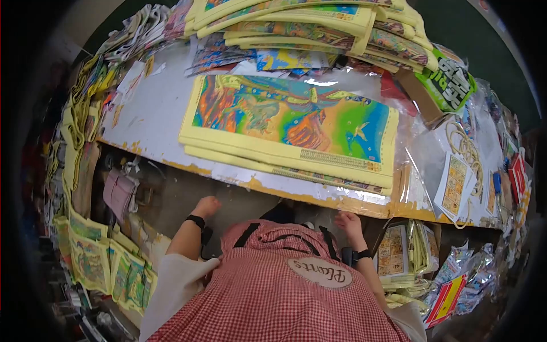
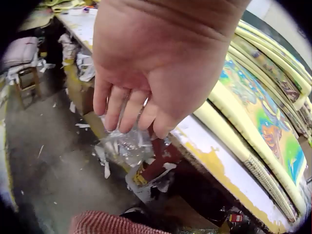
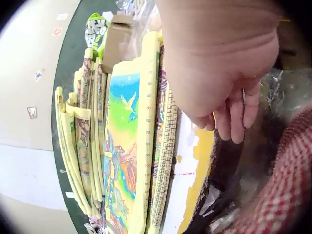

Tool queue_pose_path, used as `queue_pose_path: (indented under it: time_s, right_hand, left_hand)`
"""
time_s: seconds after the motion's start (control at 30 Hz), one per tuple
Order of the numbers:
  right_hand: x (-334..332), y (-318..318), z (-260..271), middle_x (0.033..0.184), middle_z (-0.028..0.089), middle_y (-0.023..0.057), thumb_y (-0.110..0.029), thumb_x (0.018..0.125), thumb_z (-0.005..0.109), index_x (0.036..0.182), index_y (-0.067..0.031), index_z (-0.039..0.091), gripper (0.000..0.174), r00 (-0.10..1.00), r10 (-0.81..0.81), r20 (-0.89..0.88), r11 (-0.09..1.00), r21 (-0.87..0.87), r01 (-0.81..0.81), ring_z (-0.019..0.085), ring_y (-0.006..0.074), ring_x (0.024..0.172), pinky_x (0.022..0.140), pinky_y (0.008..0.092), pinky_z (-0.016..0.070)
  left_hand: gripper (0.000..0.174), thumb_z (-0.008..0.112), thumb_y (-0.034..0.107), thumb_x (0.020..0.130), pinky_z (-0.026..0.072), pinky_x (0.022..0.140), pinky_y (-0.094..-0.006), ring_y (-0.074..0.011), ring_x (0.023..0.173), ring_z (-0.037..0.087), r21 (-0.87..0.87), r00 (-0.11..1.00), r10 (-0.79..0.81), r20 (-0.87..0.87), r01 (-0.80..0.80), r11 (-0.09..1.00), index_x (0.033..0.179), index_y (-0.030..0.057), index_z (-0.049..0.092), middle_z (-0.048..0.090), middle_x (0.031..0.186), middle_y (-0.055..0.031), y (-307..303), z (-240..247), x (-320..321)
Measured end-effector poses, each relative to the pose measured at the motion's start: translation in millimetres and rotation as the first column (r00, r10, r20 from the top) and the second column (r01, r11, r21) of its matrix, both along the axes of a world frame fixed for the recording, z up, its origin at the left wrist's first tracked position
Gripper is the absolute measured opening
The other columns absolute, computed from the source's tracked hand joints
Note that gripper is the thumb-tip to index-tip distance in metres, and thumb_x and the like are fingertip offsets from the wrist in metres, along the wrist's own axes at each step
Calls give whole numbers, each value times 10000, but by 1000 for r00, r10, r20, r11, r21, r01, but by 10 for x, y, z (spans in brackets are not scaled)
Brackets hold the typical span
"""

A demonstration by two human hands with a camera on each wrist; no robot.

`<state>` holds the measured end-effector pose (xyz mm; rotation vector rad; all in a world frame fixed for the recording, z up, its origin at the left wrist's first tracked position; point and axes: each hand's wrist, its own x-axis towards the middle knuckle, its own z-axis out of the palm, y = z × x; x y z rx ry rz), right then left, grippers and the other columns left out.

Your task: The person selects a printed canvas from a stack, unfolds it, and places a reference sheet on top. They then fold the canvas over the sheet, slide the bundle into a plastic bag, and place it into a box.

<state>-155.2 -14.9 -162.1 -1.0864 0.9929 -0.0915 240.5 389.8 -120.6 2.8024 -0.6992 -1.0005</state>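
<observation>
Below table edge (image 1: 296, 196), L hand (image 1: 206, 206), R hand (image 1: 348, 221), fingers slack.

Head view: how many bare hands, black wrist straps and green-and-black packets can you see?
bare hands: 2, the left hand and the right hand
black wrist straps: 2, one on each wrist
green-and-black printed packet: 1, at the far right of the table
total: 5
</observation>
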Motion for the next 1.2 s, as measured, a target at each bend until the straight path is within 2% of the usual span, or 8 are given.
queue_pose_path:
  time_s: [0.13, 0.27, 0.5, 0.53, 0.67, 0.9, 1.13, 1.2]
  right_hand:
    - [-347, 138, -95, 952, 673, 83, -239, 952, 558, 1108, -54, 602, 246, 995, -104, 14, 995, 10, 103, 663, 176, 799, 702, 276, 520]
    - [-703, 260, -109, 911, 670, 84, -251, 941, 562, 1077, -52, 600, 245, 967, -166, -193, 986, -21, 165, 661, 168, 735, 619, 257, 503]
    - [-907, 718, -323, 830, 668, 90, -194, 931, 546, 1022, -45, 584, 179, 910, -214, -354, 976, -49, 211, 647, 198, 623, 509, 280, 477]
    - [-824, 796, -349, 832, 668, 88, -199, 927, 551, 1023, -35, 586, 194, 911, -235, -340, 970, -28, 240, 652, 190, 635, 527, 281, 486]
    - [-525, 1258, -692, 848, 671, 101, -199, 908, 564, 1044, -8, 586, 235, 958, -218, -185, 972, -125, 197, 673, 201, 696, 576, 292, 518]
    - [-280, 2402, -2808, 886, 679, 121, -189, 867, 594, 979, -30, 632, 199, 947, -208, -244, 845, -533, 49, 683, 206, 824, 641, 338, 544]
    - [69, 2692, -1101, 869, 670, 116, -219, 878, 580, 939, -51, 645, 190, 779, 199, -595, 623, -537, -569, 675, 187, 797, 659, 348, 541]
    - [126, 2639, -849, 864, 668, 115, -227, 881, 577, 928, -57, 649, 191, 762, 215, -611, 538, -577, -614, 673, 182, 790, 664, 351, 540]
  left_hand:
    - [227, 613, 287, 835, 536, 622, -351, -222, 749, 687, -14, 781, 345, -520, -412, 911, 832, 62, 643, 684, 813, -65, 739, -240, -257]
    - [204, 599, 257, 857, 516, 556, -299, -139, 706, 670, 193, 768, 450, -456, -408, 892, 787, 68, 627, 665, 784, -24, 763, 148, -173]
    - [424, 671, 250, 839, 466, 530, -322, -175, 601, 553, -523, 648, 649, -398, -742, 419, 1120, -39, 541, 600, 762, -53, 360, -19, 937]
    - [588, 689, 290, 836, 491, 655, -327, -226, 775, 602, -490, 715, 610, -341, -689, 534, 1256, -56, 465, 628, 945, -105, 392, -174, 1282]
    - [910, 702, 386, 813, 411, 935, -502, -349, 1241, 389, -465, 473, 721, -506, -854, 235, 1459, 35, 166, 340, 1414, -202, 73, 247, 1800]
    - [867, 634, 515, 831, 389, 921, -607, -421, 1299, 305, -358, 431, 543, -721, -902, 241, 1483, 211, 151, 257, 1482, -158, 84, 443, 2421]
    - [486, 567, 443, 894, 510, 684, -443, -273, 985, 538, -309, 362, 442, -821, -932, 190, 1203, 72, 508, 534, 1088, -100, 107, 320, 2550]
    - [386, 557, 301, 927, 538, 723, -420, -275, 973, 563, -480, 527, 387, -757, -850, 219, 1152, -7, 505, 544, 1054, -130, 140, 190, 2553]
